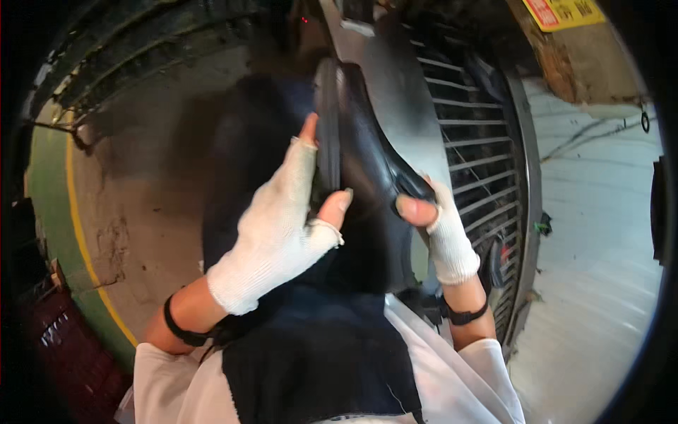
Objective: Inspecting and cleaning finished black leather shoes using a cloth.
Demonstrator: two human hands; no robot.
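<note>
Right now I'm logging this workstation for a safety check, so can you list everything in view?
Shoe: one, black leather, centre, held up sole-edge toward the camera between both hands.
Metal grille: one, grey bars, curved, right of the shoe.
Concrete floor: grey, stained, on the left.
Floor stripe: one yellow line beside a green band, far left.
Pale floor: whitish, cracked, on the right.
Sign: one, yellow and red, top right.
Apron: one, dark, over a white top, bottom centre.
Wristbands: two, black, one on each wrist.
Left hand: white fingerless glove, gripping the shoe.
Right hand: white fingerless glove, holding the shoe's right side.
</note>
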